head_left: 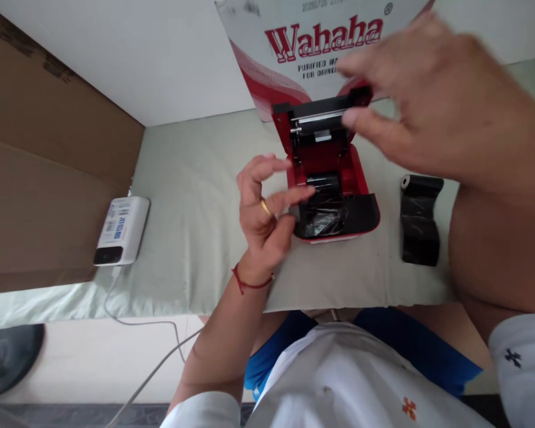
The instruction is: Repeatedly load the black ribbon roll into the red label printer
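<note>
A small red box-like device [339, 172] stands open on a pale green cloth [196, 202], its lid [321, 113] tipped up at the back. Black plastic film [325, 211] lies in its front. My left hand [263, 208], with a ring and a red wrist string, sits at the device's left side, fingers curled and apart, fingertips touching the film's edge. My right hand [428, 89] hovers blurred over the lid, fingers spread, a fingertip close to the lid's edge.
A roll of black film [419, 220] lies right of the device. A white power bank [121, 230] with a cable [142, 356] sits at the left. A Wahaha carton [303, 47] stands behind, a brown cardboard box [44, 166] at the left.
</note>
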{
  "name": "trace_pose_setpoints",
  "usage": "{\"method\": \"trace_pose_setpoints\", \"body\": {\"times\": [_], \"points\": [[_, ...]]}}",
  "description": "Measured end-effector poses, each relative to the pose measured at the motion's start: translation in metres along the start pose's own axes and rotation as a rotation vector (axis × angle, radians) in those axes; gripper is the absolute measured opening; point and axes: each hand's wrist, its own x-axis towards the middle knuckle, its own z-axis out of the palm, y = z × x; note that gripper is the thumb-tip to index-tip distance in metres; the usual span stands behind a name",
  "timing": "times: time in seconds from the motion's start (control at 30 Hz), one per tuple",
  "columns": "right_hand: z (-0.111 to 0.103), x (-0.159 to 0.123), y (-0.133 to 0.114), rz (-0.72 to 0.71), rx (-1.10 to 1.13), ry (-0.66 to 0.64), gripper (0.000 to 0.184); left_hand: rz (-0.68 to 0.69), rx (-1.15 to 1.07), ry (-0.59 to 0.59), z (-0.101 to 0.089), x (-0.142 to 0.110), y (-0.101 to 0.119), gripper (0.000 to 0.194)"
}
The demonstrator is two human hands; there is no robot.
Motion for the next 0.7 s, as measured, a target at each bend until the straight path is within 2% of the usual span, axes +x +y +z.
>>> {"method": "trace_pose_setpoints", "body": {"times": [0.03,0.07,0.17,0.27,0.33,0.37,0.43,0.5,0.57,0.63,0.7], "points": [[0.0,0.003,-0.005,-0.054,-0.044,0.042,0.059,0.095,0.08,-0.012,-0.001,-0.002,0.004,0.023],[0.001,0.006,-0.009,-0.102,-0.082,0.064,0.053,0.191,0.147,-0.026,-0.001,-0.004,0.008,0.022],[-0.001,0.005,-0.015,-0.133,-0.136,0.042,0.041,0.436,0.327,-0.083,0.005,-0.005,0.017,0.033],[-0.006,-0.002,-0.017,-0.13,-0.2,0.035,0.04,0.588,0.439,-0.118,0.013,-0.005,0.022,0.04],[-0.01,-0.007,-0.022,-0.106,-0.276,-0.002,0.036,0.636,0.428,-0.106,0.015,-0.006,0.022,0.047],[-0.012,-0.009,-0.025,-0.091,-0.321,-0.043,0.033,0.632,0.407,-0.104,0.015,-0.008,0.022,0.051],[-0.014,-0.011,-0.034,-0.081,-0.422,-0.208,0.025,0.573,0.357,-0.13,0.014,-0.013,0.02,0.054],[-0.012,-0.012,-0.04,-0.133,-0.481,-0.377,0.019,0.485,0.31,-0.165,0.013,-0.02,0.018,0.053],[-0.009,-0.012,-0.043,-0.193,-0.48,-0.44,0.015,0.401,0.278,-0.149,0.013,-0.024,0.016,0.049],[-0.007,-0.012,-0.042,-0.21,-0.454,-0.409,0.014,0.315,0.241,-0.027,0.014,-0.023,0.014,0.043],[-0.007,-0.011,-0.04,-0.209,-0.443,-0.394,0.013,0.161,0.155,0.163,0.015,-0.016,0.009,0.042]]}}
